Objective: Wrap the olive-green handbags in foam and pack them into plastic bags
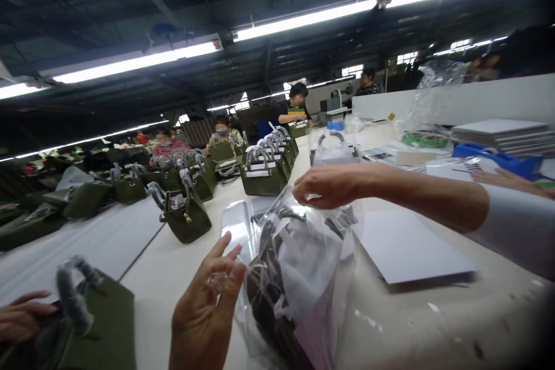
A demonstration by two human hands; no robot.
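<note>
A clear plastic bag [303, 277] stands on the white table [433, 324] in front of me, with a dark handbag wrapped in white paper inside it. My left hand [203, 306] pinches the bag's left edge between thumb and fingers. My right hand [329, 186] reaches in from the right and grips the top of the plastic bag, fingers closed.
Several olive green handbags [186, 217] stand in rows along the table. Another person's hand [21, 315] holds a green handbag [99, 324] at bottom left. A white card [407, 248] lies to the right. Stacked boards [503, 133] and a blue tray [498, 156] sit far right. Workers sit beyond.
</note>
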